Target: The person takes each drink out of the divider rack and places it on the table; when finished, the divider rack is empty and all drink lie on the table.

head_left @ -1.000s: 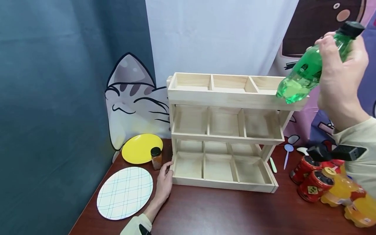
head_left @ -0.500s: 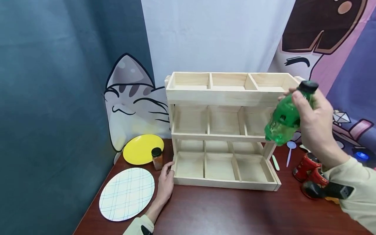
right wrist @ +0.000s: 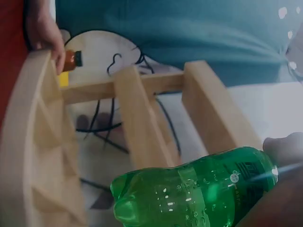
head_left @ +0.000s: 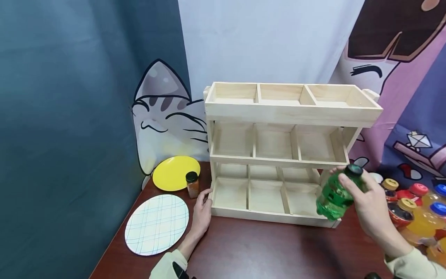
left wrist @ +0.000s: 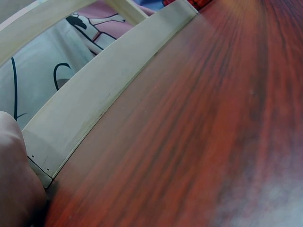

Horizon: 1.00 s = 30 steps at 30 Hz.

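Note:
A green plastic soda bottle (head_left: 336,195) with a black cap tilts in my right hand (head_left: 373,205), its base pointing down and left. It overlaps the right compartment of the bottom tier in the head view. The right wrist view shows the bottle (right wrist: 199,189) lying across the tiers' ends. The wooden rack (head_left: 292,114) has three tiers, each divided into three compartments. My left hand (head_left: 202,213) holds the rack's lower left corner, fingers at its side edge. In the left wrist view, part of that hand (left wrist: 16,175) shows beside the bottom front board (left wrist: 94,90).
Left of the rack stand a yellow plate (head_left: 170,174), a checked white plate (head_left: 156,224) and a black-capped spice jar (head_left: 192,185). On the right are several drinks bottles, including an orange one (head_left: 426,221) and a dark cola bottle (head_left: 400,213). Printed curtains hang behind.
My right hand has brought the green soda bottle down and left, from beside the top tier to the bottom tier. My left hand stays at the rack's corner. The head view has shifted slightly.

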Available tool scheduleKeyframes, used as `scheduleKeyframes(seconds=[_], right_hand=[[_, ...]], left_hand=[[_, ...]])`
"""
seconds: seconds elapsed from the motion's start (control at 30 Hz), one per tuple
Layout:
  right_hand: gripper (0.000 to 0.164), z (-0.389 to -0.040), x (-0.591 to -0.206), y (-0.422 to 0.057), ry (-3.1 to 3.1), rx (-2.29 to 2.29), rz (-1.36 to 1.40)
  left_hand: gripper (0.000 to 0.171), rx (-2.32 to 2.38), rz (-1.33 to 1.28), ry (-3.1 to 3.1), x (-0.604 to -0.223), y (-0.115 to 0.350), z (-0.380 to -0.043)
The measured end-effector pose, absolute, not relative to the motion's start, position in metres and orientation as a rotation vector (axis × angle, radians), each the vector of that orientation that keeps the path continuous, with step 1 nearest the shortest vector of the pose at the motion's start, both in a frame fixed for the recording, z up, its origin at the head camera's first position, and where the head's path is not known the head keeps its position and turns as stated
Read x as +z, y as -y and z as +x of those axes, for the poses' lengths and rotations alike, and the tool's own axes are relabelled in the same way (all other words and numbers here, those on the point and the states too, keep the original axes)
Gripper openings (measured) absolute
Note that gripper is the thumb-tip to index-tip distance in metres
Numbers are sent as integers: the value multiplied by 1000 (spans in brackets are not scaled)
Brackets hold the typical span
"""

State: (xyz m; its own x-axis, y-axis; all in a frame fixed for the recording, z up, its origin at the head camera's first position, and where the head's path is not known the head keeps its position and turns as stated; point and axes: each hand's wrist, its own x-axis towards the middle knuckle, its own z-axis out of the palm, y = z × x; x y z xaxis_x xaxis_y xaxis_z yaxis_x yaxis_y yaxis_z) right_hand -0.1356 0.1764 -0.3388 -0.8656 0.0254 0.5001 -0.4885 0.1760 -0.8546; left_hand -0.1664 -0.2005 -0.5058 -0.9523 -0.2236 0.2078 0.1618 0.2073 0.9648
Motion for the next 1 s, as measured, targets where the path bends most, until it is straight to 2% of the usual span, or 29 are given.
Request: scheduleKeyframes(seconds=[0.37, 0.73, 1.0], right_hand=[[34, -119, -414, -216, 2335, 1271, 94], [37, -114, -447, -231, 2315, 1363, -192], [46, -121, -465, -238, 2323, 1314, -476]], left_hand=[[36, -1786, 55, 2177, -503, 200, -167], [35, -1819, 75, 2189, -508, 198, -167], [35, -1793, 78, 2199, -506, 199, -169]])
